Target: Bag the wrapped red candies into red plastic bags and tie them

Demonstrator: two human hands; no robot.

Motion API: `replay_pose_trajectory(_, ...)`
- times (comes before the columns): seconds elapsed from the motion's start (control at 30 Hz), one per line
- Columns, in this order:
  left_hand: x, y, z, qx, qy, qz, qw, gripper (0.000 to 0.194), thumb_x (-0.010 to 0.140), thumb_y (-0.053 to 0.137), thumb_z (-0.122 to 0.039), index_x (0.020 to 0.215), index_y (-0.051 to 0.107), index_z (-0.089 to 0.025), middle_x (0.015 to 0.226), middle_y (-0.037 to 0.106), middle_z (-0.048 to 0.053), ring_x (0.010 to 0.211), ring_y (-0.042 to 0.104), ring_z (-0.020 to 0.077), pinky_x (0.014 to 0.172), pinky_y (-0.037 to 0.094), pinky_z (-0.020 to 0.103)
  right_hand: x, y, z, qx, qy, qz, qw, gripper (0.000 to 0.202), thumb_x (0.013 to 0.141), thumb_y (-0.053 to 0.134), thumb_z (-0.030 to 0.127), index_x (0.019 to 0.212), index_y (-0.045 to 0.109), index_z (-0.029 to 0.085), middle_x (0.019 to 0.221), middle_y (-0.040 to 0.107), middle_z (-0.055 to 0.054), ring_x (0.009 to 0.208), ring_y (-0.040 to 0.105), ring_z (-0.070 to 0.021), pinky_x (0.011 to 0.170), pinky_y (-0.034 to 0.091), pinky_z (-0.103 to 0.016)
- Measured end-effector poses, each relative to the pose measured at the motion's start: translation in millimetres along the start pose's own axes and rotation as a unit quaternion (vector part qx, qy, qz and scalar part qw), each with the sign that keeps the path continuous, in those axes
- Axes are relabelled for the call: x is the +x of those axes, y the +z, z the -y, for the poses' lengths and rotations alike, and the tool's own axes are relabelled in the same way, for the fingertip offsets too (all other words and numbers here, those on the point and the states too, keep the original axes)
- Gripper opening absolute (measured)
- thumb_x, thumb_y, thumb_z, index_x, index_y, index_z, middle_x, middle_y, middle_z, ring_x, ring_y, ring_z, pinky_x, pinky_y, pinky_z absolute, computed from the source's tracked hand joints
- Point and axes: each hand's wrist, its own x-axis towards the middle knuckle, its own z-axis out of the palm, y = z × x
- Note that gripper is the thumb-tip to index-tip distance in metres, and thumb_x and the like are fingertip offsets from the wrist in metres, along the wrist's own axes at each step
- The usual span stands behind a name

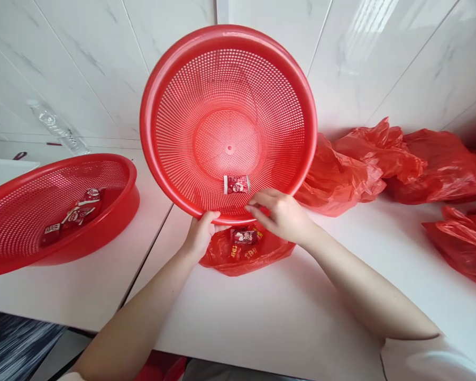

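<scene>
Marbled wall panels (83, 69) form the background, above a white bench (262, 317) crossed by a dark seam. Clock positions refer to the whole view unless noted.

Centre, toward 12 o'clock: tilted basket (228, 33), red and perforated, its mouth facing the viewer. One red-and-white packet (237, 184) lies inside it, low on the wall at 6 o'clock of the mouth. The left hand (200, 233) is clamped on the rim between 6 and 7 o'clock, thumb over the edge. The right hand (285, 214) is at 5 o'clock of the rim, fingers bent and drawn near one another, just beside the packet; whether it grips anything cannot be told. The two hands are apart.

Directly below the rim: open bag (238, 267), red plastic, containing several wrapped pieces (244, 236), dark red with printed characters.

At 9 o'clock: second basket (103, 227), also red and tilted, holding a few red-and-white sachets (78, 214). At 10 o'clock: clear bottle (57, 127), near the wall. From 2 to 4 o'clock: crumpled red bags (337, 174).
</scene>
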Motion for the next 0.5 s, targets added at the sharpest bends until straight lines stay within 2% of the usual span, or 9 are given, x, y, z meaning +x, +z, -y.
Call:
replay_pose_trajectory(0.1, -5.8, 3.2, 2.8, 0.004, -0.035, 0.021, 0.999, 0.039, 0.079, 0.058, -0.021, 0.118, 0.060, -0.018, 0.114, 0.067, 0.009, 0.105, 0.064, 0.0281, 0.088, 0.055, 0.048, 3.1, 2.6, -10.4, -0.039, 0.027, -0.035, 0.998, 0.027, 0.093, 0.049, 0.028, 0.116, 0.057, 0.018, 0.114, 0.060, -0.013, 0.108, 0.057, -0.0266, 0.090, 0.049, -0.042)
replay_pose_trajectory(0.2, -10.0, 3.7, 5.5, 0.011, -0.056, 0.042, 0.997, 0.040, 0.080, 0.059, -0.023, 0.120, 0.060, -0.019, 0.110, 0.068, 0.009, 0.103, 0.065, 0.0291, 0.087, 0.055, 0.049, 4.7, 10.5, -21.8, -0.059, 0.047, -0.014, 0.997, 0.040, 0.090, 0.054, 0.027, 0.129, 0.049, 0.019, 0.124, 0.054, -0.014, 0.117, 0.052, -0.0295, 0.096, 0.047, -0.047)
replay_pose_trajectory(0.3, -10.8, 2.4, 7.2, 0.034, -0.054, 0.046, 0.997, 0.040, 0.081, 0.059, -0.023, 0.121, 0.059, -0.020, 0.110, 0.068, 0.009, 0.103, 0.065, 0.0297, 0.085, 0.056, 0.049, 4.1, 16.8, -27.7, -0.053, 0.061, 0.046, 0.996, 0.045, 0.091, 0.053, 0.031, 0.133, 0.045, 0.018, 0.120, 0.055, -0.015, 0.110, 0.056, -0.0287, 0.090, 0.050, -0.045)
replay_pose_trajectory(0.4, -8.7, 0.5, 8.1, 0.040, -0.042, 0.046, 0.997, 0.041, 0.081, 0.058, -0.022, 0.122, 0.058, -0.019, 0.113, 0.067, 0.009, 0.105, 0.063, 0.0296, 0.085, 0.056, 0.049, 2.8, 16.3, -27.7, -0.034, 0.055, 0.112, 0.992, 0.042, 0.094, 0.047, 0.037, 0.131, 0.048, 0.016, 0.114, 0.060, -0.015, 0.096, 0.062, -0.0258, 0.082, 0.052, -0.040)
replay_pose_trajectory(0.5, -6.2, -0.9, 8.2, 0.028, -0.037, 0.043, 0.998, 0.041, 0.080, 0.058, -0.022, 0.122, 0.058, -0.019, 0.111, 0.067, 0.009, 0.106, 0.063, 0.0295, 0.087, 0.055, 0.050, 2.0, 11.7, -25.5, -0.013, 0.031, 0.131, 0.991, 0.042, 0.095, 0.046, 0.039, 0.130, 0.051, 0.016, 0.111, 0.063, -0.014, 0.094, 0.064, -0.0247, 0.081, 0.050, -0.037)
